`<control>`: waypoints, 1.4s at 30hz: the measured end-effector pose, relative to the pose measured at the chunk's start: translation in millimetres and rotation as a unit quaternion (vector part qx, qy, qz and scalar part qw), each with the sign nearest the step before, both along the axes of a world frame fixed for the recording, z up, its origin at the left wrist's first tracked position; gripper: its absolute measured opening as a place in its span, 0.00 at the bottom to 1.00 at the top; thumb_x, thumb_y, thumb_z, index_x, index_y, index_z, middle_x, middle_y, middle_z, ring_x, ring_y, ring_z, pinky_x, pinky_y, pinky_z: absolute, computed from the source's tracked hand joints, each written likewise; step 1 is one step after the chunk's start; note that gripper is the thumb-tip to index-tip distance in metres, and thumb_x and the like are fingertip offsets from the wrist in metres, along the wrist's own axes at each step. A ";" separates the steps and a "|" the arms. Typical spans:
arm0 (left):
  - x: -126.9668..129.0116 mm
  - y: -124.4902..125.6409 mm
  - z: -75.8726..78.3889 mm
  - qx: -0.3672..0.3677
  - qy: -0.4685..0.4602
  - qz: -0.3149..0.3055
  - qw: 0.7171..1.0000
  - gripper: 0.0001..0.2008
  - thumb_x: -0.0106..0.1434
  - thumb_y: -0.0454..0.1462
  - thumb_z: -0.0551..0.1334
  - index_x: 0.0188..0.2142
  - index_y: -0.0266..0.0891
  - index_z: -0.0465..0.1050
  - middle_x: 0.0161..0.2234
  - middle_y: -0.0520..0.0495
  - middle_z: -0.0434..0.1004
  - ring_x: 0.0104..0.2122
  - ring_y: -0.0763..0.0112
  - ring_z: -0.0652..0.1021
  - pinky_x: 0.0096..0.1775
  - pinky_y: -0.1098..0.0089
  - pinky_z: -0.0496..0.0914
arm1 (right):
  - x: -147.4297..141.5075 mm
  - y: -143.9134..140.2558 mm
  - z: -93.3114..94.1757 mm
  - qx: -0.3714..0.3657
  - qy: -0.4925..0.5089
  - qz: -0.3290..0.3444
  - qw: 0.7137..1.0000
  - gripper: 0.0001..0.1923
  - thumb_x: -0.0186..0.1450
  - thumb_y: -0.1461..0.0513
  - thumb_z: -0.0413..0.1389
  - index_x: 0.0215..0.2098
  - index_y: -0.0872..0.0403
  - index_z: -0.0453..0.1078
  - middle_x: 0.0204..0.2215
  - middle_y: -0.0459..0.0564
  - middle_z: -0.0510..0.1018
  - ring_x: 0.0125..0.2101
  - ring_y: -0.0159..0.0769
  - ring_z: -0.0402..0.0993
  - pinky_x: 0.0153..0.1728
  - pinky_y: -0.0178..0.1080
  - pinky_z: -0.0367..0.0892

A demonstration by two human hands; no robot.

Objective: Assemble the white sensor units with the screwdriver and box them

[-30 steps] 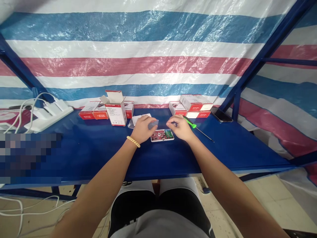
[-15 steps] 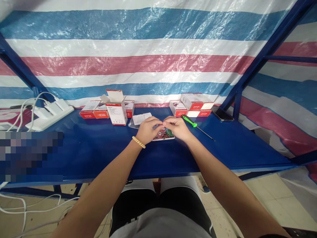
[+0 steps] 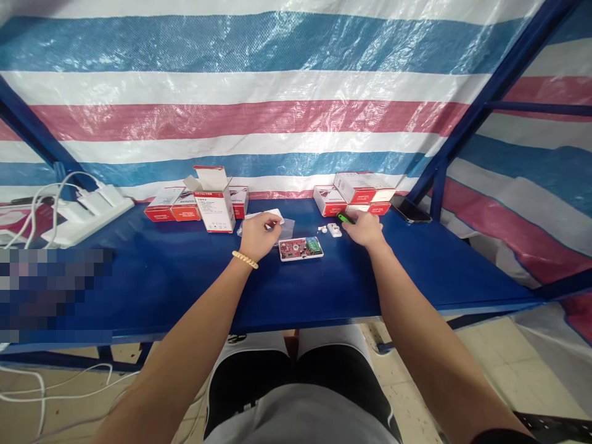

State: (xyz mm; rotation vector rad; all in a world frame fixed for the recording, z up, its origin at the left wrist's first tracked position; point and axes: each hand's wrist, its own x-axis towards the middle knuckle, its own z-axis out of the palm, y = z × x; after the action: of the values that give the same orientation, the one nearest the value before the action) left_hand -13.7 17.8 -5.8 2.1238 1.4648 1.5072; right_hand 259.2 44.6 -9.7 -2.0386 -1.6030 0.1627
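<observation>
Blue table (image 3: 185, 290): seen from the near edge, with two forearms reaching across it from the person seated below.

Circuit board (image 3: 301, 248): red, seated in a white tray, laid flat at the table's middle, between the two hands and touched by neither.

Left hand (image 3: 257, 234): placed at 9 o'clock of the board, just beside it, a bead bracelet (image 3: 245, 259) worn at the wrist. The fingers are curled loosely and a clear plastic bag (image 3: 277, 223) is pinched between thumb and forefinger; how firmly cannot be told.

Right hand (image 3: 364, 229): placed at 2 o'clock of the board, apart from it. The fingers are closed over the green handle of a screwdriver (image 3: 343, 217), of which only the handle's end is seen.

White parts (image 3: 332, 230): two small pieces lying just left of the right hand, at 1 o'clock of the board.

Open box (image 3: 215, 200): white and red, upright, flap raised, at 11 o'clock of the board.

Flat boxes (image 3: 173, 205): red and white, ranged along the far edge behind the open box; a second stack (image 3: 354, 192) is found at 1 o'clock.

Phone (image 3: 409, 211): dark, lying at the far right corner.

Power strip (image 3: 87, 214): white, cables attached, at the far left.

Striped tarpaulin (image 3: 277, 92): hung behind the table.
</observation>
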 end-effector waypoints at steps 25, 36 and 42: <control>0.2 2.0 -7.7 -0.029 0.063 -0.091 0.993 0.06 0.61 0.35 0.61 0.36 0.41 0.78 0.36 0.50 0.82 0.32 0.70 0.79 0.38 0.69 0.74 | 6.3 9.2 9.8 0.416 0.554 0.061 0.718 0.21 0.57 0.52 0.60 0.37 0.47 0.51 0.23 0.37 0.65 0.19 0.29 0.69 0.21 0.35 0.68; 1.2 1.6 -8.4 -0.028 0.026 -0.113 0.993 0.09 0.63 0.37 0.59 0.39 0.40 0.78 0.36 0.49 0.82 0.33 0.69 0.79 0.37 0.68 0.74 | -40.8 -12.9 16.9 0.237 0.635 0.170 0.716 0.25 0.48 0.61 0.61 0.35 0.47 0.50 0.19 0.32 0.68 0.13 0.29 0.69 0.12 0.32 0.65; 1.8 0.4 -7.5 -0.028 0.028 -0.115 0.993 0.08 0.63 0.37 0.60 0.39 0.40 0.78 0.37 0.48 0.82 0.34 0.69 0.79 0.37 0.68 0.74 | -42.2 -12.9 15.9 0.228 0.645 0.173 0.709 0.24 0.48 0.62 0.61 0.34 0.47 0.51 0.19 0.32 0.71 0.14 0.28 0.69 0.12 0.31 0.66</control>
State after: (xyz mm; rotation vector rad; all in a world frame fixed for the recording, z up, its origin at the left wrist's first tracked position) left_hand -12.0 18.2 -13.2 2.2286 1.2131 1.3189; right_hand 217.0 31.7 6.3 -0.7321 -0.8635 0.9694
